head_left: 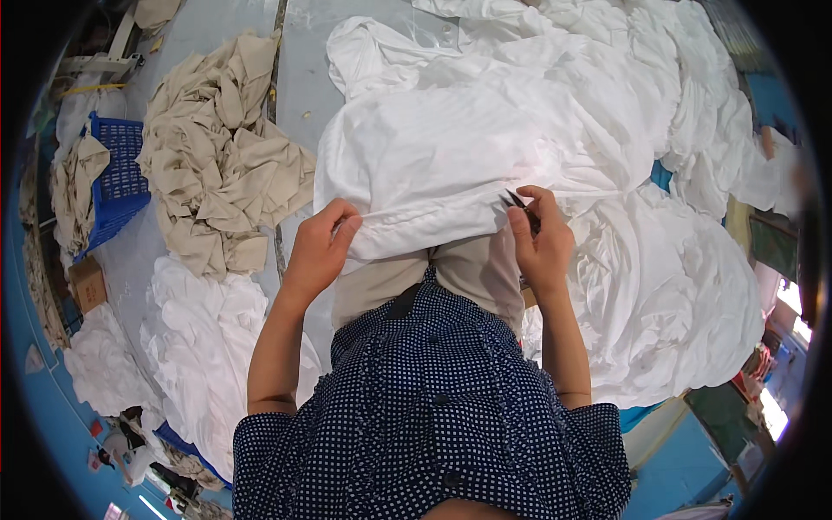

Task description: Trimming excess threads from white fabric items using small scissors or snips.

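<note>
A large white garment (451,147) lies spread over the grey table in front of me, its near edge hanging toward my lap. My left hand (319,247) pinches that near hem between thumb and fingers. My right hand (539,238) grips a small dark pair of thread snips (517,204), their tips touching the white cloth at the same hem, and its fingers also press the fabric. My dark dotted shirt fills the lower middle.
A heap of beige cloth (221,147) lies on the table to the left. More white cloth is piled at the right (676,295) and at the lower left (204,347). A blue plastic crate (117,186) with beige pieces stands at the far left.
</note>
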The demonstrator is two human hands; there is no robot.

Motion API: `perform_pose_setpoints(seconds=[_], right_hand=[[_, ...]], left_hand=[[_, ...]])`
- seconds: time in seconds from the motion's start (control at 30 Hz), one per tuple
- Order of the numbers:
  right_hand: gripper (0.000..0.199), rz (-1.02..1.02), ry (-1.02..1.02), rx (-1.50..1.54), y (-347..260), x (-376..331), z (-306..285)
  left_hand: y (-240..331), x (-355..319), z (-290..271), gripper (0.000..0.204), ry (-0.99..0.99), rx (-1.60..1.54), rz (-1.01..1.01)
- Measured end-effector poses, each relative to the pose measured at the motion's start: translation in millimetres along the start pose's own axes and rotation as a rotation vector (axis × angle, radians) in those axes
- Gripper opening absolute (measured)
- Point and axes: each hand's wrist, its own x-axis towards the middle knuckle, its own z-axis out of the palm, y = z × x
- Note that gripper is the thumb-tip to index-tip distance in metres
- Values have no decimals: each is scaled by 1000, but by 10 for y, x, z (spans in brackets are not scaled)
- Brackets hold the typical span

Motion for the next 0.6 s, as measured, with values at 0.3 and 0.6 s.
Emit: perform_pose_setpoints(seconds=[0.3,0.6], right_hand=[[23,-385,145,-307,205,-49,246],[21,-436,157,-329,204,-35,325]], left_hand=[[-38,-6,-20,15,-7,-11,-19],[-110,-50,-57,15,3,-26,-28]])
